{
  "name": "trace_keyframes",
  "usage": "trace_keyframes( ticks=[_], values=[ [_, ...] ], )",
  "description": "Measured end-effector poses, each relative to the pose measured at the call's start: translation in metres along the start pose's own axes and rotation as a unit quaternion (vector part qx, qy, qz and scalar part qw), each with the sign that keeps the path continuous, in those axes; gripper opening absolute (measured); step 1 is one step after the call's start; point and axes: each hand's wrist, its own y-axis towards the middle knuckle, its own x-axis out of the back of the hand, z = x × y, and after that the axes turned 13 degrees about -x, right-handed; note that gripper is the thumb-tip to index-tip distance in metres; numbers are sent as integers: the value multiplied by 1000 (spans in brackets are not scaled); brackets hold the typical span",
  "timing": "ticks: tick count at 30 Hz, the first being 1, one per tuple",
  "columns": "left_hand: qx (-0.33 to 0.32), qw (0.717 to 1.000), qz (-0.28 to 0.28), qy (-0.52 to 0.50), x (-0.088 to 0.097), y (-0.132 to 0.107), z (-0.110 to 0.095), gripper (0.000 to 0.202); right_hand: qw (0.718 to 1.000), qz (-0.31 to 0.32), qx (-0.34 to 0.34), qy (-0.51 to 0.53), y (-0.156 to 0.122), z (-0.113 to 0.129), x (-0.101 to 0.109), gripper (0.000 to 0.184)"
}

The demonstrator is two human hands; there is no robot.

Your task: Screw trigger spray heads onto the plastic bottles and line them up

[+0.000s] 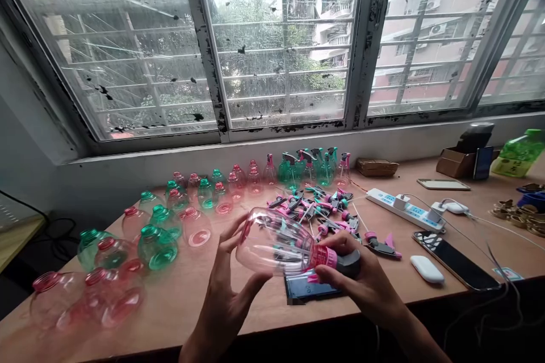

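Observation:
A clear pink spray bottle (272, 241) lies tilted on its side in the air between my hands, above the table's front part. My left hand (227, 278) is wrapped round its base end, thumb below and fingers behind. At the neck, my right hand (361, 278) grips the pink collar of the grey spray head (348, 264) between thumb and fingers. The trigger head sits on the bottle's neck; how tightly cannot be seen. Behind the bottle lies a heap of loose pink, green and grey spray heads (315, 204). A dark phone (313, 289) lies below it.
Several open pink and green bottles (157, 244) stand at the left. Bottles with spray heads (306, 167) stand by the window. On the right are a power strip (404, 210) with cables, a phone (455, 261), a white earphone case (426, 269) and a green jug (517, 153).

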Motion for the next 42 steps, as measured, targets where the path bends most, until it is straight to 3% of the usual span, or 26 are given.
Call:
trace_keyframes(
  ticks=[4, 9, 13, 17, 22, 26, 31, 35, 38, 42],
  values=[
    [-21, 999, -5, 38, -4, 2, 8, 61, 992, 30, -87, 86, 7, -2, 3, 39],
    [21, 999, 37, -3, -9, -2, 20, 62, 994, 12, -69, 79, 16, -13, 7, 38],
    [30, 997, -13, -67, -13, -3, 29, 45, 992, 45, -82, 84, 23, -18, 8, 38],
    [-13, 998, -17, -64, -12, -1, 34, 53, 986, 74, -115, 96, 31, -15, 10, 45],
    [19, 997, 44, -59, -9, 3, 29, 71, 998, 13, -58, 11, 27, -9, 13, 35],
    [49, 995, -11, -91, -12, 4, 23, 39, 1000, -3, -23, -16, 16, 4, 11, 31],
    [-33, 998, -28, -43, -8, 5, 20, 58, 997, 25, -54, 52, 8, 13, 9, 30],
    [-5, 999, 9, -33, -2, 1, 17, 75, 999, 35, -19, 18, 10, 7, 12, 27],
    [10, 999, -21, -44, -2, 1, 16, 61, 999, 44, -11, 0, 11, 4, 13, 29],
    [-66, 996, -40, -48, -3, 7, 17, 53, 995, 51, -66, 53, 11, 9, 11, 34]
  ],
)
